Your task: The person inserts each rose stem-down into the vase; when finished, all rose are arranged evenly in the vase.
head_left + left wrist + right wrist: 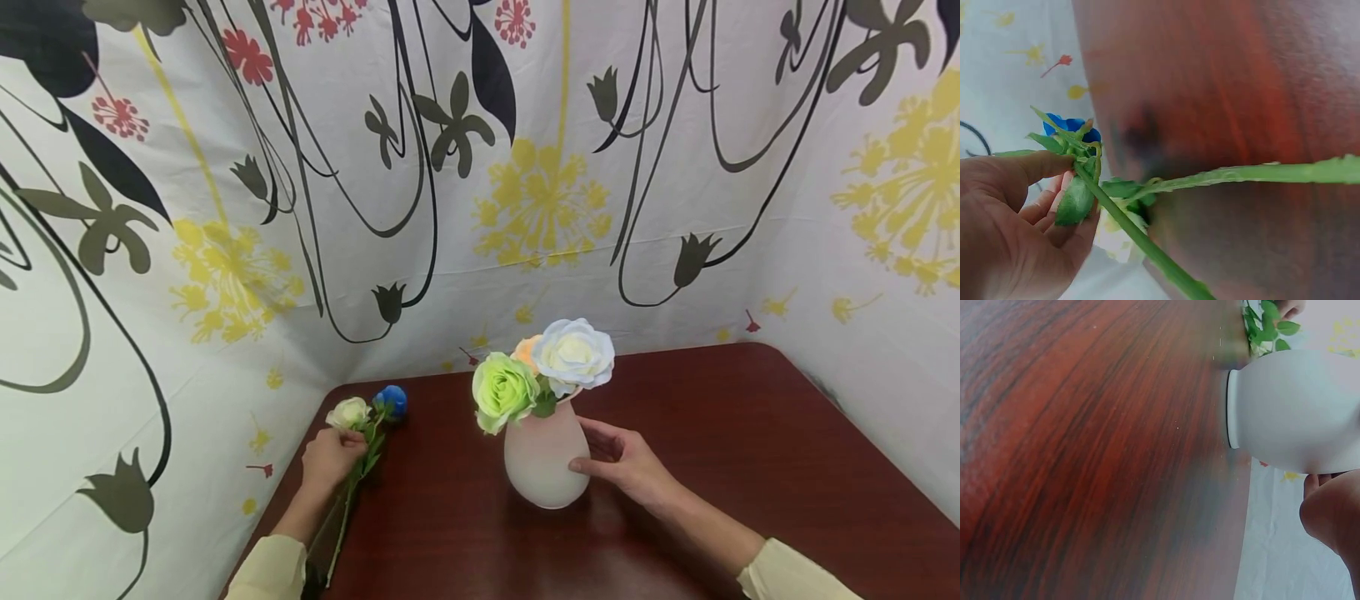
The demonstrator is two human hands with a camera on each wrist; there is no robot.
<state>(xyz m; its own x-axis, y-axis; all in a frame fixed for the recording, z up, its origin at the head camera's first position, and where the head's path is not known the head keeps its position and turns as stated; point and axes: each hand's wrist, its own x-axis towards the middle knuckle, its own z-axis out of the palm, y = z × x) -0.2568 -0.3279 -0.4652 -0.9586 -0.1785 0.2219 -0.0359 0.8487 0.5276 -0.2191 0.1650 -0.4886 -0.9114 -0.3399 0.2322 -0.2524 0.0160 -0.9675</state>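
A pale, rounded vase (547,462) stands upright on the table, holding a green rose (506,392), a pale blue-white rose (573,354) and a partly hidden orange flower (525,352). Its right side is gripped by my right hand (630,467), thumb in front and fingers behind. In the right wrist view the vase (1297,412) covers most of those fingers. At the table's left edge, my left hand (333,458) pinches a green stem (1129,228) just below a blue flower (1072,128). Close beside it is a cream-white flower (1119,240) on its own stem.
The dark red-brown wooden table (675,400) has rounded far corners. White cloth (450,208) with printed flowers hangs behind it and on both sides, near the table's edges. The long stems (341,533) reach toward the table's near left edge.
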